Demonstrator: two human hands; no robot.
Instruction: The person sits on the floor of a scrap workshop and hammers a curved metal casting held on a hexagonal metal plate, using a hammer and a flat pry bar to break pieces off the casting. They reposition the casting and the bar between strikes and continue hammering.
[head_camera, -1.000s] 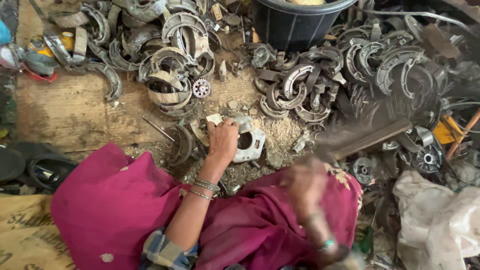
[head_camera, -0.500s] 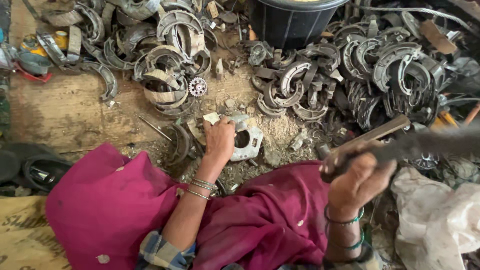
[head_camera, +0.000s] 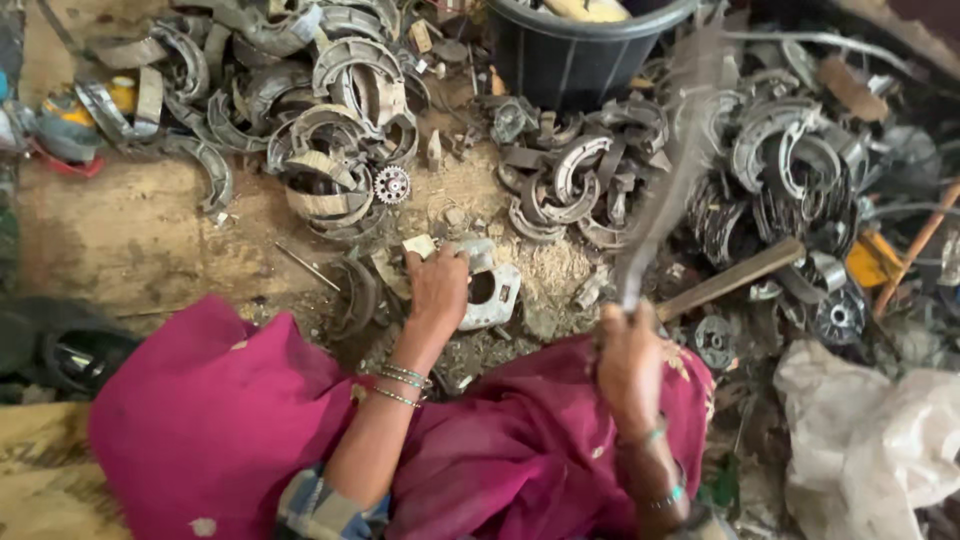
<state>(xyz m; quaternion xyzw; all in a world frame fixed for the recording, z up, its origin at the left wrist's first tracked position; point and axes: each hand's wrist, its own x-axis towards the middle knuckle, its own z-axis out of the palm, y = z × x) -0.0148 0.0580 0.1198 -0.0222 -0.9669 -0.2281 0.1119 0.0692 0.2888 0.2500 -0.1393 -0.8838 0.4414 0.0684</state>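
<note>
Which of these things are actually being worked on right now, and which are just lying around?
In hand:
left hand pressing on the pale metal casting
right hand gripping a motion-blurred tool, raised

Lying about:
curved metal shoes in heaps
small toothed gear
black tub
wooden handle
white sack

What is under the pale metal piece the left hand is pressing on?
The metal piece lies on sandy grit and small rubble on the ground. Through its round hole only darkness shows. The left hand covers its left part, so what lies beneath there cannot be seen.
</note>
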